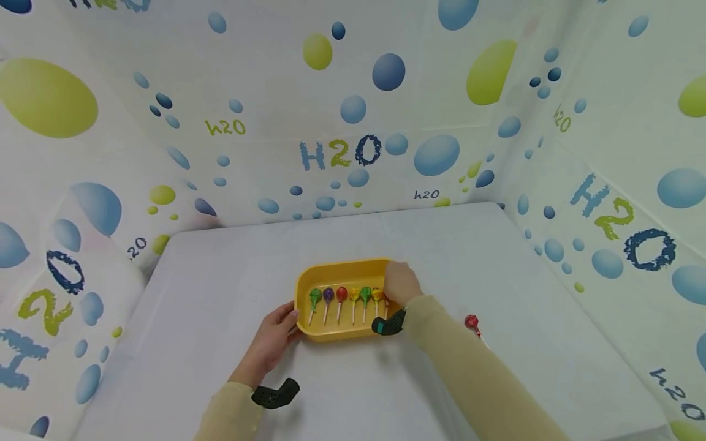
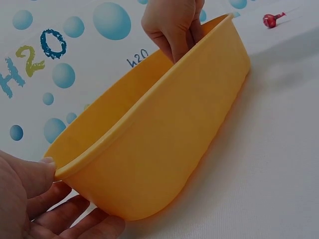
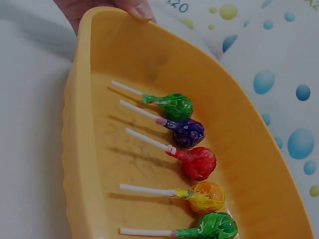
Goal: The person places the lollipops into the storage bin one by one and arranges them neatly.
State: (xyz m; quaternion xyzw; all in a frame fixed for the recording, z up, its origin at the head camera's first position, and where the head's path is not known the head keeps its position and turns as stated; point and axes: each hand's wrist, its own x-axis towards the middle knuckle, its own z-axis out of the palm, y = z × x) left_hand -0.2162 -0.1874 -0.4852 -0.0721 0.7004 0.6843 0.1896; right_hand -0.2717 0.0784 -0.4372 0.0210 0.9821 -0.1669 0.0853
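A yellow tray (image 1: 337, 335) stands on the white table, and my left hand (image 1: 270, 340) grips its left end. In the left wrist view the thumb lies on the rim, with the fingers against the outer wall. Inside lies a row of wrapped lollipops: green (image 1: 315, 296), purple (image 1: 328, 294), red (image 1: 342, 294), yellow (image 1: 355, 294), another green (image 1: 366, 294) and another yellow (image 1: 377, 294). At the row's right end my right hand (image 1: 401, 283) reaches into the tray, fingers pointing down. It pinches a lollipop (image 1: 387, 301) that is mostly hidden beneath it.
Another red lollipop (image 1: 471, 321) lies on the table to the right of the tray, its stick partly behind the right sleeve (image 1: 469, 361). The white table (image 1: 237, 275) is enclosed at the back and sides by a sheet (image 1: 265, 79) printed with bubbles and H2O lettering.
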